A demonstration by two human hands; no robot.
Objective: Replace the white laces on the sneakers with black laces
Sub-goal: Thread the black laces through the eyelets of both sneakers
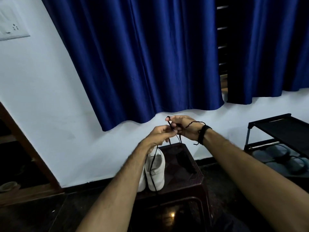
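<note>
Two white sneakers [156,171] stand side by side on a dark brown plastic stool [189,183], toes toward me. Both my hands are raised above the stool's far edge and meet there. My left hand [160,135] pinches a black lace [153,166] that hangs down over the sneakers to the stool. My right hand [184,127] grips the same lace near its tip, which sticks up beside its fingers. A dark bundle [184,162], perhaps another black lace, lies on the stool to the right of the sneakers.
A blue curtain [150,64] hangs on the white wall behind. A black shoe rack [280,131] with dark footwear stands at the right. A wooden door frame [28,153] is at the left. The floor is dark.
</note>
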